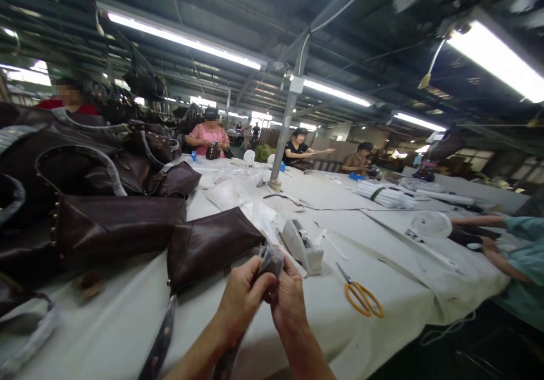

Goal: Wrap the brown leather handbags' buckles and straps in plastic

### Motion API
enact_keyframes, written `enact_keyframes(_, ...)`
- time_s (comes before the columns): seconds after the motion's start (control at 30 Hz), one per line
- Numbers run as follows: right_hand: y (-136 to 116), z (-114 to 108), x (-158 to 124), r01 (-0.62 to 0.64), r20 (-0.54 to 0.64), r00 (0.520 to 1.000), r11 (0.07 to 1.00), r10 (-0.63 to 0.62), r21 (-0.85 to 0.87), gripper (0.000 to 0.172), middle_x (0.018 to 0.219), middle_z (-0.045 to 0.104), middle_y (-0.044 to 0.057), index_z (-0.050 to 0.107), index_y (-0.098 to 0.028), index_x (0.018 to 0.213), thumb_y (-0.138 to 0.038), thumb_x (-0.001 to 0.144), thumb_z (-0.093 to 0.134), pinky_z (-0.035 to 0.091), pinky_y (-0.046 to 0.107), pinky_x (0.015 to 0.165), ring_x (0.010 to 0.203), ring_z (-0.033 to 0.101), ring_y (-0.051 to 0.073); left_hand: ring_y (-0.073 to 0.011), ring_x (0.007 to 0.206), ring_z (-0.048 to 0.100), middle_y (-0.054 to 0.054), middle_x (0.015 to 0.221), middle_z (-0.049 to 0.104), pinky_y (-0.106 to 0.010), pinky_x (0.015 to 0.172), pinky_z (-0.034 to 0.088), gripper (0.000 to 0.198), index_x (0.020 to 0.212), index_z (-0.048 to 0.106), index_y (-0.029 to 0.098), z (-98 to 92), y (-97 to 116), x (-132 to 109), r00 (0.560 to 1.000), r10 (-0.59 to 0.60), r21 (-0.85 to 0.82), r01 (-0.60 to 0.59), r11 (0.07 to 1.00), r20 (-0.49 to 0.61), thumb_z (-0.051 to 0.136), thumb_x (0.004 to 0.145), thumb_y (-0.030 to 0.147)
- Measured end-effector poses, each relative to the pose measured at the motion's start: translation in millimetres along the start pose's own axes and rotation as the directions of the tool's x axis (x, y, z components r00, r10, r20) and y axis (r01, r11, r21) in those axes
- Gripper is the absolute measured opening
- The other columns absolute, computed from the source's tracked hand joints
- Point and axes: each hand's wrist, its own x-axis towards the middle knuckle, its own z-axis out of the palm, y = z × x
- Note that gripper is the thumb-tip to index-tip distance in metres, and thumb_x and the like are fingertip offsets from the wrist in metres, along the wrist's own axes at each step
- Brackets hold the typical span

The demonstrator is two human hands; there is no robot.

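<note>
no readable txt, labels, brands or nos. anywhere i can see; nothing legible on bags, tools or table from here.

- Tape dispenser (302, 247): pale grey-white.
- Handbag (208, 244) just left of it: dark brown.
- Wrapped strap (270, 261) just in front of it: dark under greyish film.
- Scissors (363, 298) right of it: orange handles.
- Tablecloth (127, 317) beneath it: plain white.
- Person's top (209, 134) far behind it: pink.

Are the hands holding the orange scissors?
No, the orange scissors lie on the white table, while the left hand and right hand grip a plastic-wrapped strap.
</note>
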Motion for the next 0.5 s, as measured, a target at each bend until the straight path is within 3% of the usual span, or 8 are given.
enact_keyframes(0.07, 0.2, 1.5, -5.8, -0.137, -0.004, 0.990, 0.981, 0.139, 0.140, 0.025, 0.051, 0.046, -0.010, 0.063, -0.019, 0.081, -0.029, 0.064, 0.079, 0.020, 0.017, 0.036, 0.038, 0.033, 0.005, -0.0137, 0.054, 0.059, 0.000, 0.062, 0.059, -0.021, 0.051, 0.043, 0.019, 0.072, 0.054, 0.018, 0.7, -8.2, -6.0, 0.998, 0.038, 0.076, -0.035, 0.997, -0.043, 0.056, 0.086, 0.032)
enact_keyframes(0.2, -2.2, 0.2, -13.2, -0.187, 0.067, 0.982, 0.949, 0.175, 0.253, 0.030, 0.059, 0.061, -0.004, 0.066, -0.018, 0.078, -0.029, 0.057, 0.086, 0.029, 0.019, 0.040, 0.046, 0.049, 0.009, -0.0136, 0.048, 0.058, 0.002, 0.060, 0.060, -0.022, 0.050, 0.043, 0.016, 0.085, 0.054, 0.021, 5.6, -25.3, -17.9, 0.995, 0.033, 0.082, -0.025, 0.996, -0.096, 0.055, 0.088, 0.036)
enact_keyframes(0.33, -0.8, 1.1, -16.6, -0.363, 0.111, 0.931, 0.847, 0.348, 0.389, 0.038, 0.064, 0.069, 0.000, 0.070, -0.018, 0.073, -0.026, 0.043, 0.092, 0.041, 0.021, 0.049, 0.055, 0.059, 0.014, -0.0179, 0.060, 0.065, 0.000, 0.068, 0.068, -0.025, 0.061, 0.050, 0.021, 0.098, 0.053, 0.022, 9.5, -35.7, -23.5, 0.977, 0.092, 0.074, -0.079, 0.994, -0.190, 0.057, 0.087, 0.039)
enact_keyframes(0.4, -1.3, -0.9, -19.4, -0.430, 0.159, 0.902, 0.798, 0.402, 0.422, 0.040, 0.067, 0.071, 0.001, 0.072, -0.017, 0.073, -0.023, 0.040, 0.092, 0.043, 0.022, 0.054, 0.060, 0.061, 0.014, -0.0185, 0.064, 0.066, 0.000, 0.075, 0.071, -0.026, 0.066, 0.051, 0.027, 0.109, 0.054, 0.023, 5.6, -38.3, -25.1, 0.977, 0.135, 0.089, -0.121, 0.989, -0.166, 0.057, 0.086, 0.038)
enact_keyframes(0.5, -2.8, -10.0, -27.3, -0.520, 0.215, 0.854, 0.751, 0.474, 0.408, 0.033, 0.066, 0.071, 0.000, 0.072, -0.016, 0.069, -0.018, 0.041, 0.091, 0.043, 0.021, 0.055, 0.060, 0.059, 0.012, -0.0172, 0.067, 0.066, -0.001, 0.080, 0.072, -0.022, 0.066, 0.050, 0.023, 0.105, 0.062, 0.025, -7.7, -39.5, -28.4, 0.985, 0.170, 0.144, -0.172, 0.975, 0.024, 0.056, 0.087, 0.038)
